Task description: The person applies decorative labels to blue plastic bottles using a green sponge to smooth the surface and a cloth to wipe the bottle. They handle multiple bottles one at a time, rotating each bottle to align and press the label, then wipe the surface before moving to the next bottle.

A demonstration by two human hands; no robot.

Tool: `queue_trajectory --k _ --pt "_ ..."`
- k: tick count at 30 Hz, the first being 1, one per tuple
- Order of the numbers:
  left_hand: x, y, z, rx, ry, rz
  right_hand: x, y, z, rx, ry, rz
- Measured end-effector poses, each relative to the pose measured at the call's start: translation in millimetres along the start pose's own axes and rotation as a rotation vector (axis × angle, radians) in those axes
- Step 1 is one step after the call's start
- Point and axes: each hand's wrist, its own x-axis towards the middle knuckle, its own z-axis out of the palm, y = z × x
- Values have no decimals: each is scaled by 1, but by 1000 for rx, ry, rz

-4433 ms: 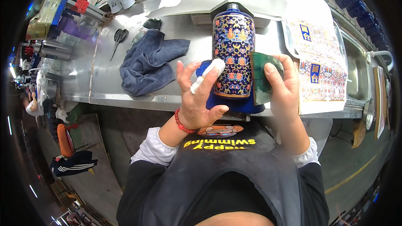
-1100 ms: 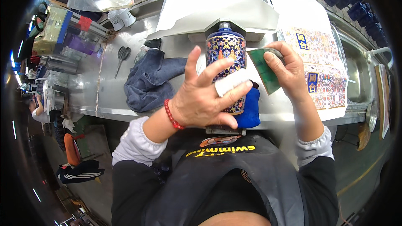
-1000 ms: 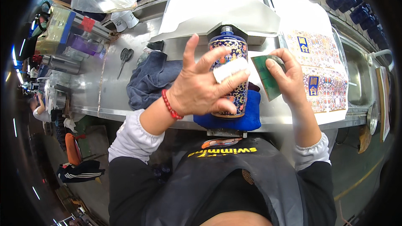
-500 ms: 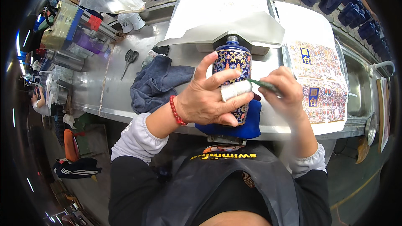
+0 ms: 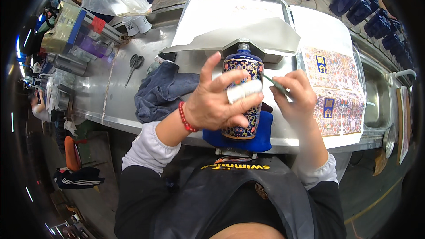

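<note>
A dark blue bottle (image 5: pixel 243 64) covered in a colourful floral pattern lies tilted in front of me, its bare neck pointing away. Its base rests on a bright blue cloth pad (image 5: pixel 261 139). My left hand (image 5: pixel 214 104) lies across the bottle with the fingers spread, and a white wrapping (image 5: pixel 244 90) covers one finger. This hand hides part of the bottle's middle. In my right hand (image 5: pixel 299 93), a thin dark green tool (image 5: pixel 273 82) is pinched between thumb and fingers. Its tip is at the bottle's right upper side; whether it touches cannot be told.
Patterned printed sheets (image 5: pixel 338 93) lie at right, beside a metal sink (image 5: pixel 376 102). A tray holding white paper (image 5: pixel 234 13) stands behind the bottle. To the left are a grey-blue towel (image 5: pixel 161 90) and black-handled scissors (image 5: pixel 134 66). Several dark blue bottles (image 5: pixel 343 2) line the far conveyor.
The green tool's tip has moved from beside the wrapped finger up to the bottle's right upper side. My left hand stays spread over the bottle. Blue bottles on the conveyor have shifted right.
</note>
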Motion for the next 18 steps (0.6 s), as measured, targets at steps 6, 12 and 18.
queue_trajectory --k 6,12,18 --pt "-27 14 -4 -132 89 -142 36 -6 -7 298 -169 -69" --pt "-68 45 4 -205 274 -483 46 -56 -16 70 -253 -522" --pt "-82 80 18 -195 161 -586 69 -40 -11 310 -244 50"
